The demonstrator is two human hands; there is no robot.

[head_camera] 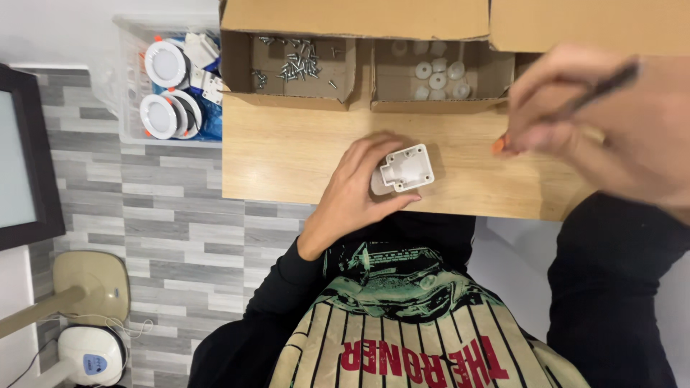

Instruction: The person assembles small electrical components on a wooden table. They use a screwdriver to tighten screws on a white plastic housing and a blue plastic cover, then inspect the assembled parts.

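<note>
My left hand (359, 188) grips a small white plastic housing (407, 167) with a round base, held just above the wooden table (287, 154) near its front edge. My right hand (611, 118) is raised and blurred at the right, closed around a thin dark tool (596, 90) with an orange tip near the table surface. The two hands are apart, the right one higher and nearer the camera.
Two open cardboard boxes stand at the table's back: one with several screws (295, 61), one with white round plastic parts (438, 75). A clear bin (129, 108) of white round lamp fittings sits left of the table. A dark-framed panel (21, 158) and lamp base (90, 284) are at left.
</note>
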